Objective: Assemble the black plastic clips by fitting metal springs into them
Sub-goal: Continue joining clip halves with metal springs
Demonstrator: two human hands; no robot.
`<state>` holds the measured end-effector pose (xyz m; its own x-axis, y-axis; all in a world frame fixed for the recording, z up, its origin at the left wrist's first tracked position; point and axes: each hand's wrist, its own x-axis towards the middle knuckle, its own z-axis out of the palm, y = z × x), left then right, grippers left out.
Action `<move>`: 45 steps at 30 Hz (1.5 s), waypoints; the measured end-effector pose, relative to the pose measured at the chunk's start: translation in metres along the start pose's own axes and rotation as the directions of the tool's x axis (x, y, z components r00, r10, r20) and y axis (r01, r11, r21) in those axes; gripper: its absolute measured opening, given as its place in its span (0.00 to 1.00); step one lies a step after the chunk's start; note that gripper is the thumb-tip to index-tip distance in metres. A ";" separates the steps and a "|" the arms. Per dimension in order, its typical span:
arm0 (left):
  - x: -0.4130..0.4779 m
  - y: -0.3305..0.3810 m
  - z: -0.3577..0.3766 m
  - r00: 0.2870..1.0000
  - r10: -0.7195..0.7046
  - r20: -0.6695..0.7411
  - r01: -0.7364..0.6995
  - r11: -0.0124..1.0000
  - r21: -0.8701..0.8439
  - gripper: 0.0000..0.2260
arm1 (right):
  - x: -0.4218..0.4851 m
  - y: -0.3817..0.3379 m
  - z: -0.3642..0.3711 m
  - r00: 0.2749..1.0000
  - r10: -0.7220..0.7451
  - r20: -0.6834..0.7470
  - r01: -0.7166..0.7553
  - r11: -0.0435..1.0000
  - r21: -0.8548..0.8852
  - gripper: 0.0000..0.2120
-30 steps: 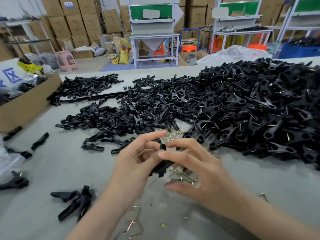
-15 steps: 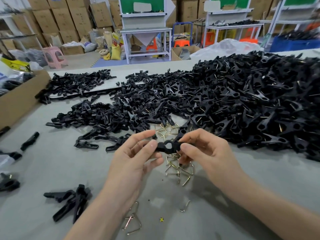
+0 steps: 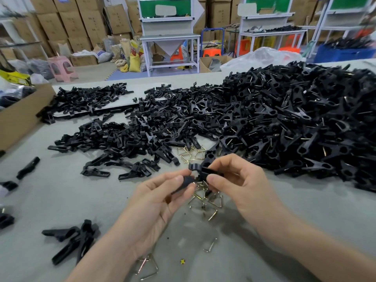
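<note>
Above the grey table, my left hand pinches one black plastic clip half between thumb and fingers. My right hand pinches a second black clip piece that meets the first at its ringed end. Just below the hands lies a small heap of brass-coloured metal springs. More springs lie at the near edge of the clip piles. A few finished-looking clips lie at the lower left.
A large mound of black clips fills the right half of the table, and flatter piles of clip halves spread across the middle. A cardboard box stands at the left edge. Loose springs lie near my forearm.
The two clip pieces have shifted between my fingers; the right hand now holds its piece higher and the left hand has turned its piece lower.
</note>
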<state>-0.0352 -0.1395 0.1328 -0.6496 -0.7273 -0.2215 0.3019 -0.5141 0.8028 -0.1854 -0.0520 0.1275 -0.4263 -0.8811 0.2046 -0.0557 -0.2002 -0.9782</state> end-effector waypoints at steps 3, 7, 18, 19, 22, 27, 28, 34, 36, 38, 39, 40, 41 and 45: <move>-0.002 -0.004 0.003 0.998 -0.018 0.056 0.014 0.998 0.066 0.07 | -0.001 -0.003 0.001 1.000 0.014 0.014 -0.014 1.000 -0.004 0.07; -0.003 -0.007 0.004 0.991 -0.017 0.131 -0.006 0.985 0.175 0.07 | -0.004 -0.004 0.002 0.999 0.011 0.038 -0.011 1.000 -0.022 0.06; 0.001 -0.008 -0.001 0.988 0.143 0.059 -0.151 0.973 0.177 0.23 | -0.006 -0.001 0.005 0.990 0.143 0.016 -0.144 0.986 0.083 0.06; 0.001 -0.008 -0.001 0.987 0.147 0.064 -0.156 0.972 0.174 0.25 | -0.006 -0.001 0.005 0.989 0.149 0.022 -0.151 0.985 0.088 0.06; 0.001 -0.008 0.001 0.984 0.154 0.086 -0.166 0.975 0.146 0.24 | -0.004 -0.004 0.003 0.988 0.152 0.020 -0.153 0.982 0.114 0.05; 0.000 -0.007 0.000 0.984 0.146 0.103 -0.161 0.975 0.152 0.23 | -0.003 -0.007 0.001 0.990 0.134 0.044 -0.135 0.991 0.025 0.06; -0.001 -0.007 0.000 0.985 0.142 0.103 -0.157 0.974 0.161 0.24 | -0.003 -0.007 0.001 0.989 0.139 0.051 -0.140 0.990 0.015 0.06; -0.001 -0.007 0.000 0.983 0.141 0.119 -0.158 0.976 0.148 0.21 | -0.002 -0.009 0.000 0.989 0.124 0.085 -0.124 0.992 -0.001 0.07; -0.001 -0.006 0.000 0.982 0.133 0.136 -0.154 0.976 0.157 0.20 | -0.001 -0.010 0.000 0.989 0.123 0.082 -0.124 0.992 0.011 0.06; -0.001 -0.005 0.000 0.980 0.126 0.156 -0.151 0.975 0.160 0.19 | 0.000 -0.011 -0.001 0.991 0.118 0.058 -0.120 0.992 0.026 0.04; -0.001 -0.006 0.000 0.979 0.125 0.158 -0.150 0.976 0.158 0.17 | 0.000 -0.011 -0.002 0.993 0.112 0.045 -0.113 0.993 0.026 0.04; -0.001 -0.006 0.000 0.981 0.124 0.151 -0.148 0.976 0.161 0.16 | 0.001 -0.011 -0.003 0.994 0.105 0.036 -0.106 0.994 0.022 0.03; 0.000 -0.007 0.000 0.982 0.124 0.141 -0.147 0.974 0.170 0.17 | 0.001 -0.012 -0.004 0.995 0.098 0.035 -0.099 0.995 0.019 0.03; -0.001 -0.006 -0.001 0.984 0.125 0.131 -0.149 0.968 0.200 0.19 | -0.001 -0.014 -0.002 0.993 0.099 0.071 -0.099 0.995 0.008 0.03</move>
<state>-0.0360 -0.1360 0.1274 -0.6926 -0.7199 -0.0454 0.2495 -0.2982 0.9213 -0.1860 -0.0473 0.1405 -0.3650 -0.9246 0.1093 -0.0059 -0.1151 -0.9933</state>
